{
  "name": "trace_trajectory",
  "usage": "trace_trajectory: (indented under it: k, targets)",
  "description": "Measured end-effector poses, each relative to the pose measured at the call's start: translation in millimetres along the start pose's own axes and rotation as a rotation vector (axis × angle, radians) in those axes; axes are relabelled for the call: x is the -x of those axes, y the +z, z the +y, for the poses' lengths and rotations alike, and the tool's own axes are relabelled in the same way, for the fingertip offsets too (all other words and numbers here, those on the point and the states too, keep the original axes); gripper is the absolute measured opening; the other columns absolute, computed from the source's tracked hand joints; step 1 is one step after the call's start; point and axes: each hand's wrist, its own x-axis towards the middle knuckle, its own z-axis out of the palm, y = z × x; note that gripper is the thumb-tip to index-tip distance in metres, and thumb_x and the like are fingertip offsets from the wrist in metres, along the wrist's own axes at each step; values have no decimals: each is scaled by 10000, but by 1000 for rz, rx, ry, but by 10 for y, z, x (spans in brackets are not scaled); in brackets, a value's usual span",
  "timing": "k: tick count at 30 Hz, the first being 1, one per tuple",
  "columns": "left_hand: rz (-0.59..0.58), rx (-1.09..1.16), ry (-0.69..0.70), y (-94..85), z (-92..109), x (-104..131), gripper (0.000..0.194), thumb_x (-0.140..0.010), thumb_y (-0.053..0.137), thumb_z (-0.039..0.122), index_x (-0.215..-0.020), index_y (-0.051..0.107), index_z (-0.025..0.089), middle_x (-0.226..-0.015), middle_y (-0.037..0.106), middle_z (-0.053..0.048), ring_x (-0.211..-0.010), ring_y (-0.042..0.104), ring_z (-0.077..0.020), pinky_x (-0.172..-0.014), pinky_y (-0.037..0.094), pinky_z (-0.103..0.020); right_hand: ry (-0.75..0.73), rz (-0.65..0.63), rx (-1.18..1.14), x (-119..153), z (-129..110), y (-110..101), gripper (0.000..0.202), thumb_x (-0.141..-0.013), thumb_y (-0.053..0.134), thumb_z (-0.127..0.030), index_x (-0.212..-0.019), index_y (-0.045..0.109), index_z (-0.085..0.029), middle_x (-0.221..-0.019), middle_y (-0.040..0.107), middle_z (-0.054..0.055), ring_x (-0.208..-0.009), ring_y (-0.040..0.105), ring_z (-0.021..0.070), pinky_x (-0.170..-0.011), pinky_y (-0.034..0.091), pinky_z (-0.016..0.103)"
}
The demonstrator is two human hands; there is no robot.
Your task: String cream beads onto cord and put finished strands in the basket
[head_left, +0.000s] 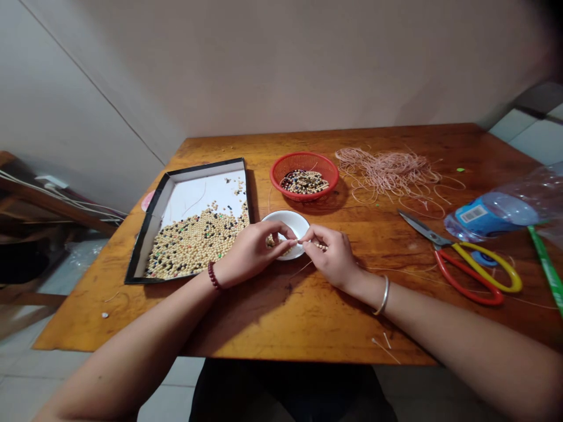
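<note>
My left hand and my right hand meet fingertip to fingertip over the near rim of a small white bowl. The left fingers pinch a pale bead. In the right hand is a thin cord with several small beads strung on it, and the cord trails off to the right across the wooden table. A dark red bead bracelet circles my left wrist; a silver bangle sits on my right wrist.
A black-rimmed box lid full of loose beads lies to the left. A red mesh basket of beads stands behind the bowl. Pink cord is heaped at the back right. Red and yellow scissors and a plastic bottle lie at the right.
</note>
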Motion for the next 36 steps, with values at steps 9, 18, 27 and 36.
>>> trace_trajectory:
  k: [9, 18, 27, 36]
  targets:
    - [17, 14, 3, 3, -8, -6, 194, -874, 573, 342, -896, 652, 166, -792, 651, -21, -672, 554, -109, -648, 444, -229, -12, 6, -26, 1, -22, -8, 107, -769, 523, -211, -687, 583, -177, -560, 536, -21, -509, 446, 111, -506, 311, 226]
    - [20, 6, 0, -6, 6, -15, 200, -878, 568, 346, -891, 649, 164, -776, 640, -12, -656, 537, -102, -635, 437, -215, -17, 5, -16, -15, -49, -21, 121, -765, 515, -205, -668, 582, -175, -578, 569, -9, -534, 485, 118, -524, 326, 228]
    - [12, -26, 10, -2, 17, -34, 195, -885, 559, 331, -924, 657, 166, -845, 665, -23, -719, 569, -114, -692, 457, -220, -23, 28, -15, -20, -38, -29, 121, -769, 526, -222, -687, 600, -172, -523, 487, -36, -493, 435, 101, -502, 290, 221]
    - [12, -75, 32, -1, 10, -26, 178, -885, 569, 319, -944, 670, 186, -848, 678, -17, -712, 570, -114, -687, 458, -221, -22, 18, -14, -35, -57, -38, 118, -758, 525, -213, -670, 592, -173, -533, 485, -36, -507, 440, 102, -518, 287, 224]
